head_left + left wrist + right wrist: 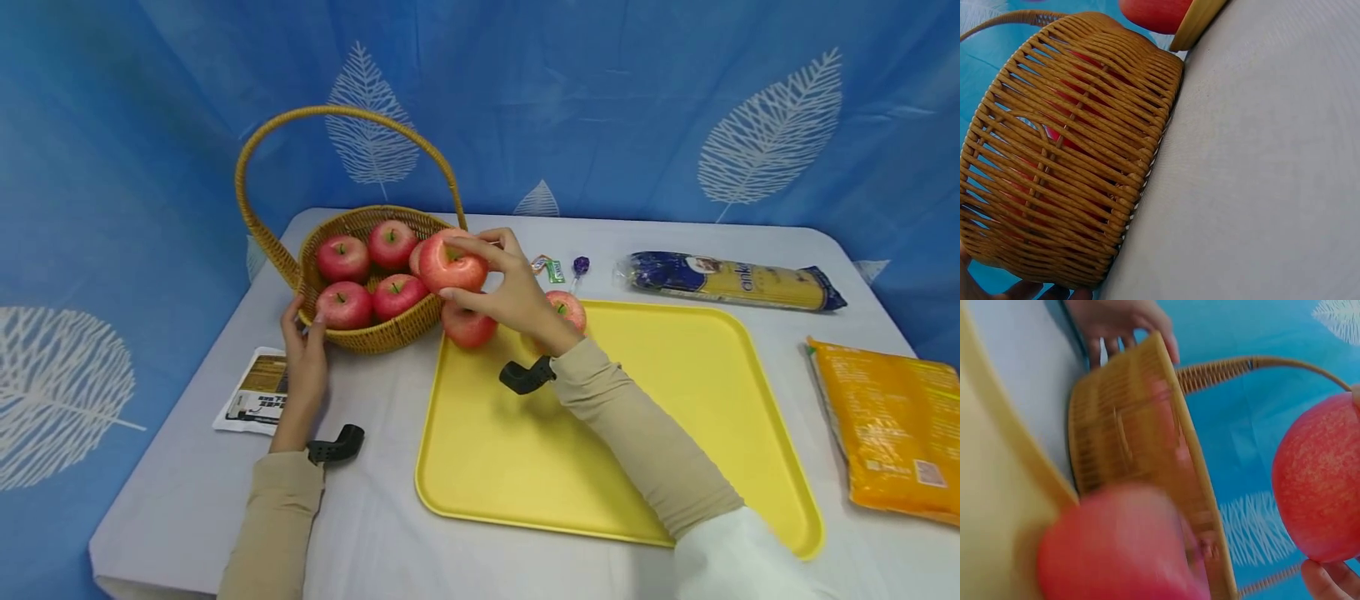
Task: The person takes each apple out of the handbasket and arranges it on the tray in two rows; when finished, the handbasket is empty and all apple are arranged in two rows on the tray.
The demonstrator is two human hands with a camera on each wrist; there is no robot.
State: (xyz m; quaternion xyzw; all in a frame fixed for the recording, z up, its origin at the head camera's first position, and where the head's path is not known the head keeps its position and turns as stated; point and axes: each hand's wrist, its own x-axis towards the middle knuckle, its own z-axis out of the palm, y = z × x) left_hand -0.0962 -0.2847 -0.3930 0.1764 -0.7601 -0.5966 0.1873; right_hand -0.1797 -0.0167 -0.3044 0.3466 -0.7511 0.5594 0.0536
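My right hand (517, 287) pinches a red apple (452, 265) between thumb and fingers, over the right rim of a wicker basket (382, 337). In the right wrist view this apple (1319, 481) hangs to the side of the basket's opening. My left hand (305, 362) holds the basket's left side, thumb at the rim and fingers along the outer wall. Several red apples (343, 305) lie inside the basket. Another apple (468, 327) sits on the yellow tray's near-basket corner, below the held one. A further apple (567, 308) is partly hidden behind my right wrist.
The yellow tray (495, 467) lies right of the basket. Behind it are a purple lollipop (581, 266), a small green-wrapped candy (555, 271) and a pasta pack (731, 279). An orange bag (892, 425) lies far right, a white-and-brown packet (258, 392) by my left hand. The basket's tall handle (348, 110) arches overhead.
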